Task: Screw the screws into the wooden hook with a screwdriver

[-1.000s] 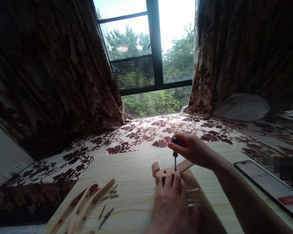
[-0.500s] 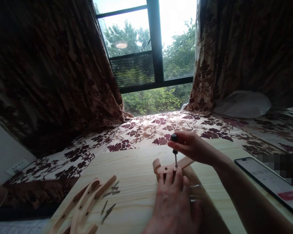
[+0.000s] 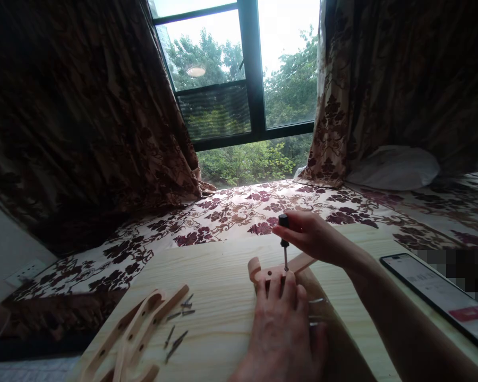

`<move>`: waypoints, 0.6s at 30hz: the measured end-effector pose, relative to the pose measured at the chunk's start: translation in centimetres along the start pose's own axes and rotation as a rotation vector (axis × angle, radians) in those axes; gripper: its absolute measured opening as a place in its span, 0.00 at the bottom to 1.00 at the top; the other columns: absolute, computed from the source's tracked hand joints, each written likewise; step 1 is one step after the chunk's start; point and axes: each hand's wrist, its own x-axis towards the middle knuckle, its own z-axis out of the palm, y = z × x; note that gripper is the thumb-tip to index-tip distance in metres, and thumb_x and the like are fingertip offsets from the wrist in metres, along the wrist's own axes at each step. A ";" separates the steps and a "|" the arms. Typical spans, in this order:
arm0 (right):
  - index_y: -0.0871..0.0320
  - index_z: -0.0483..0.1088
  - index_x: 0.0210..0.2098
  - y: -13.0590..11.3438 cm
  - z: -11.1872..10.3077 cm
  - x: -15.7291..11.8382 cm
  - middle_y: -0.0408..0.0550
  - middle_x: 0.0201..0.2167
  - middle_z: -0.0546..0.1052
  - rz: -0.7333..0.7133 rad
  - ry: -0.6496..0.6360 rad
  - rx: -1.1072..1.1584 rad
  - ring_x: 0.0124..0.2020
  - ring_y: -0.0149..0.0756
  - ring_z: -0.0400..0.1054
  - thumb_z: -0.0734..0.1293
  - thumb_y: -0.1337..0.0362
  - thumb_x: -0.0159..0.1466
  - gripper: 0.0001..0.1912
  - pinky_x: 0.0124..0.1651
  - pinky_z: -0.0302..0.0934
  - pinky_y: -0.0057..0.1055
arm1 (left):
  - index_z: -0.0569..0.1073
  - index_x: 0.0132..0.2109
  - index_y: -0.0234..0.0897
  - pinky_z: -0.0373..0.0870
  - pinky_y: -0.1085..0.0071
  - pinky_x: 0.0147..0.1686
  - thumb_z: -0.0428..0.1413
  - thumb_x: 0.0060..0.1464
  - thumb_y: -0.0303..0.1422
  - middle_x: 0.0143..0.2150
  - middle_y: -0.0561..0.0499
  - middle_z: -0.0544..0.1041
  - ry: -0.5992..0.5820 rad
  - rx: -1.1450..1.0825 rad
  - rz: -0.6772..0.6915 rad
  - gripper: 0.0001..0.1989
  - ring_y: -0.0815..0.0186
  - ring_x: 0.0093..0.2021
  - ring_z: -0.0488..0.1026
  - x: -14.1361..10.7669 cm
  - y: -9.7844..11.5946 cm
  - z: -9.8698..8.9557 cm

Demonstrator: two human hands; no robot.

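Note:
My right hand (image 3: 308, 233) is closed round the black handle of a screwdriver (image 3: 283, 233), held upright. Its tip meets a screw or hole in a curved wooden hook piece (image 3: 263, 275). Over the near edge of that piece lies my left hand (image 3: 281, 323), palm down, fingers slightly apart, pressing on it and on a brown wooden part (image 3: 334, 323) beneath. A second hole shows left of the screwdriver tip. Several loose screws (image 3: 176, 345) lie on the pale wooden board (image 3: 211, 270), beside several curved wooden pieces with holes (image 3: 133, 334).
A phone (image 3: 434, 297) with a lit screen lies at the right. Behind the board spreads a floral cloth (image 3: 231, 212) up to the window. Patterned curtains (image 3: 83, 106) hang on both sides, and a white bag (image 3: 396, 167) rests at the back right.
The view has shifted very slightly. Both hands keep nearly the same places, with the screwdriver still upright at the same spot on the hook piece.

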 end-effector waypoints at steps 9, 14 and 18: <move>0.57 0.64 0.25 -0.2 -0.4 -0.1 0.40 0.20 0.67 -0.013 -0.024 0.058 0.22 0.28 0.59 0.64 0.56 0.62 0.13 0.25 0.51 0.26 | 0.73 0.53 0.27 0.55 0.35 0.57 0.49 0.57 0.43 0.59 0.33 0.66 -0.017 -0.008 -0.003 0.25 0.39 0.59 0.60 0.2 0.1 -0.3; 0.56 0.62 0.24 0.1 -0.1 0.1 0.39 0.19 0.65 0.018 0.026 -0.003 0.22 0.29 0.56 0.65 0.53 0.61 0.16 0.24 0.49 0.27 | 0.73 0.52 0.26 0.56 0.35 0.56 0.48 0.58 0.43 0.59 0.32 0.66 -0.013 -0.009 0.008 0.26 0.38 0.59 0.60 0.2 0.0 -0.3; 0.57 0.65 0.27 -0.2 -0.5 -0.1 0.39 0.20 0.66 0.002 -0.005 -0.020 0.23 0.29 0.57 0.64 0.54 0.61 0.13 0.25 0.50 0.27 | 0.72 0.53 0.26 0.55 0.35 0.57 0.47 0.59 0.43 0.59 0.32 0.66 -0.027 -0.008 -0.002 0.26 0.38 0.59 0.60 0.2 0.1 -0.4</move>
